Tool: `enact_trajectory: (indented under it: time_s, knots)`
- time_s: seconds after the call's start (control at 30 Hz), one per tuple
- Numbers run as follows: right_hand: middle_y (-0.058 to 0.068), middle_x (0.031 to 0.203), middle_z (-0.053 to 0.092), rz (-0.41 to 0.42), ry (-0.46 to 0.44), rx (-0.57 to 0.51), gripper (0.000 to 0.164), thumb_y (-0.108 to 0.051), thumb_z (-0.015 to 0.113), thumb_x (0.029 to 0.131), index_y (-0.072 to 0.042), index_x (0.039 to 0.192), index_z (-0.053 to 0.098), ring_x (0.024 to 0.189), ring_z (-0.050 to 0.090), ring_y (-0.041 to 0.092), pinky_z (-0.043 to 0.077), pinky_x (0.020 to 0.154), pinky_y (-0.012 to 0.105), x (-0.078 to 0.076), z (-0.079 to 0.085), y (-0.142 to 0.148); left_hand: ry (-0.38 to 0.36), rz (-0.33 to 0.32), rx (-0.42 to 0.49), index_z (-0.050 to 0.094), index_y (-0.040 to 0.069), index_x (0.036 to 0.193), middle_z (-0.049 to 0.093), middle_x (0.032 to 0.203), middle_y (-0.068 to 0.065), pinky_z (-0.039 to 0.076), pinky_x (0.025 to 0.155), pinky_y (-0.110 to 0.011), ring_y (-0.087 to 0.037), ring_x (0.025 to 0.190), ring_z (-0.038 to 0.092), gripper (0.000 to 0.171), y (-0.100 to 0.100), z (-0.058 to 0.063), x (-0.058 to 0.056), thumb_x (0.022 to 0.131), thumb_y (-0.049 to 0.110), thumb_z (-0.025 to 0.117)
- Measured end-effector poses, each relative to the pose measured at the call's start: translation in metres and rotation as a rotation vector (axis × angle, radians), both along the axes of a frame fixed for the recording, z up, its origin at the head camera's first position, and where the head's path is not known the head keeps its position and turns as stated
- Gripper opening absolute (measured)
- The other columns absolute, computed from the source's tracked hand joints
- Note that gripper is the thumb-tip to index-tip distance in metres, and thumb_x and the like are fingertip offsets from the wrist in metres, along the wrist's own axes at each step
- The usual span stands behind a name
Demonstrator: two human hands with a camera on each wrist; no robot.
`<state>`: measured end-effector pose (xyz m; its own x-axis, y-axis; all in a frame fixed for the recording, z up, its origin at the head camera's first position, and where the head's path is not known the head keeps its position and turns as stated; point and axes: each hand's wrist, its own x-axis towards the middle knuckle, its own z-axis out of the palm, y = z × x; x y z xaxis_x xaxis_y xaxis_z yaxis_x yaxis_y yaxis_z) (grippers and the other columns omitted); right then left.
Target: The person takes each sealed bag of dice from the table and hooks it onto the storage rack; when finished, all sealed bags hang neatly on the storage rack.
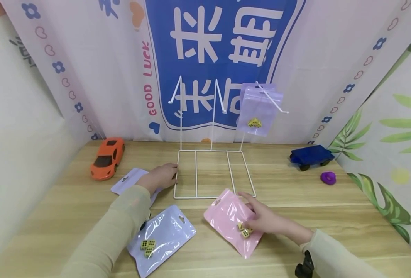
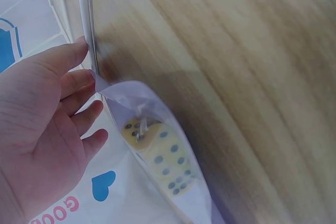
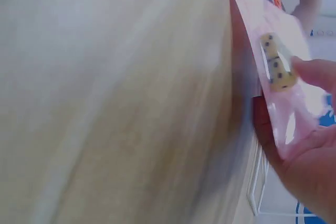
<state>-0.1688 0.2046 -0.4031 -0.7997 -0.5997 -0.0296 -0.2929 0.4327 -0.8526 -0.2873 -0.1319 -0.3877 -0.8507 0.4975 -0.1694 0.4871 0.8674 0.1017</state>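
My left hand (image 1: pixel 161 177) is at the left side of a white wire display rack (image 1: pixel 196 173), thumb and fingertips pinching its base wire (image 2: pixel 86 19). Under that wrist lies a purple zip bag (image 1: pixel 130 179); its yellow dice (image 2: pixel 173 156) show in the left wrist view. My right hand (image 1: pixel 262 216) grips a pink zip bag (image 1: pixel 226 212) of yellow dice (image 3: pixel 278 66), thumb on its face and fingers beneath. The pink bag is tilted in front of the rack. Between my arms, a bluish-purple zip bag (image 1: pixel 167 231) with dice lies on the table.
Purple bags (image 1: pixel 257 104) with dice hang from the rack's right hook; two other hooks (image 1: pixel 219 96) stand bare. An orange toy car (image 1: pixel 107 159) sits at the left. At the right are a blue toy cart (image 1: pixel 311 156) and a small purple hat-shaped piece (image 1: pixel 328 177). A printed curtain (image 1: pixel 122 77) hangs behind.
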Motion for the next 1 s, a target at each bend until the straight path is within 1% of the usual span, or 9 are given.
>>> enact_trajectory:
  time_s: [0.07,0.17,0.3,0.47,0.53,0.6,0.67,0.77,1.0]
  knots:
    - [0.026,0.109,0.055,-0.037,0.008,-0.067,0.080,0.006,0.064,0.076,0.004,0.141,0.017,0.090,0.058,0.023,0.053,0.072,0.027,-0.002,0.002,0.001,0.000,-0.001,0.002,0.047,-0.009,0.127,0.038,0.137,-0.024,0.028,0.106,-0.045,-0.037,0.127,0.034,0.049,0.000,0.000,0.000,0.089,0.019,0.060]
    - [0.024,0.104,0.058,-0.101,0.014,-0.126,0.064,0.001,0.065,0.079,0.010,0.132,0.031,0.088,0.060,0.022,0.054,0.072,0.029,-0.007,0.012,0.000,0.008,-0.009,0.004,0.048,-0.009,0.126,0.039,0.136,-0.024,0.029,0.105,-0.045,-0.037,0.127,0.034,0.048,0.000,-0.001,0.000,0.089,0.019,0.060]
    - [0.017,0.093,0.061,-0.211,0.012,-0.208,0.041,-0.007,0.064,0.083,0.011,0.115,0.045,0.080,0.063,0.020,0.056,0.068,0.034,-0.016,0.039,-0.010,0.001,-0.007,0.009,0.047,-0.009,0.126,0.038,0.136,-0.025,0.029,0.105,-0.046,-0.038,0.127,0.034,0.048,-0.001,-0.001,0.000,0.089,0.020,0.059]
    - [0.019,0.099,0.058,-0.337,0.140,-0.401,0.040,-0.004,0.063,0.084,0.006,0.118,0.045,0.083,0.062,0.020,0.055,0.071,0.036,-0.031,0.087,-0.032,-0.005,-0.001,0.017,0.047,-0.009,0.126,0.038,0.137,-0.025,0.028,0.105,-0.046,-0.038,0.127,0.034,0.048,-0.002,-0.001,0.000,0.089,0.019,0.059]
    - [0.020,0.105,0.056,-0.349,0.179,-0.481,0.044,0.000,0.061,0.084,0.004,0.123,0.042,0.088,0.061,0.021,0.055,0.074,0.036,-0.036,0.105,-0.041,-0.003,-0.004,0.019,0.047,-0.009,0.126,0.038,0.136,-0.025,0.028,0.105,-0.046,-0.038,0.126,0.034,0.048,-0.002,-0.001,0.001,0.089,0.019,0.059]
    - [0.019,0.108,0.055,-0.354,0.200,-0.520,0.046,0.000,0.062,0.084,0.003,0.125,0.040,0.091,0.060,0.021,0.054,0.076,0.035,-0.040,0.117,-0.048,-0.005,-0.006,0.020,0.047,-0.009,0.126,0.038,0.136,-0.025,0.028,0.105,-0.046,-0.038,0.127,0.034,0.048,-0.002,-0.001,0.001,0.089,0.019,0.059]
    - [0.017,0.109,0.054,-0.355,0.203,-0.538,0.048,-0.001,0.062,0.085,0.002,0.126,0.039,0.093,0.059,0.021,0.054,0.077,0.034,-0.042,0.124,-0.054,-0.001,-0.012,0.019,0.047,-0.009,0.126,0.038,0.136,-0.025,0.028,0.106,-0.046,-0.038,0.126,0.034,0.048,-0.003,-0.001,0.001,0.089,0.019,0.059]
    - [0.017,0.111,0.054,-0.350,0.202,-0.553,0.048,-0.002,0.063,0.084,0.001,0.126,0.039,0.094,0.059,0.022,0.054,0.078,0.035,-0.044,0.130,-0.060,0.001,-0.017,0.017,0.047,-0.009,0.126,0.038,0.136,-0.025,0.028,0.106,-0.045,-0.038,0.127,0.034,0.048,-0.003,-0.001,0.000,0.089,0.020,0.059]
    - [0.019,0.109,0.055,-0.344,0.179,-0.556,0.047,0.001,0.062,0.084,0.002,0.125,0.039,0.091,0.061,0.021,0.054,0.076,0.036,-0.047,0.129,-0.068,0.011,-0.023,-0.001,0.048,-0.009,0.125,0.039,0.136,-0.024,0.028,0.106,-0.044,-0.037,0.126,0.035,0.047,-0.001,-0.002,-0.001,0.089,0.020,0.059]
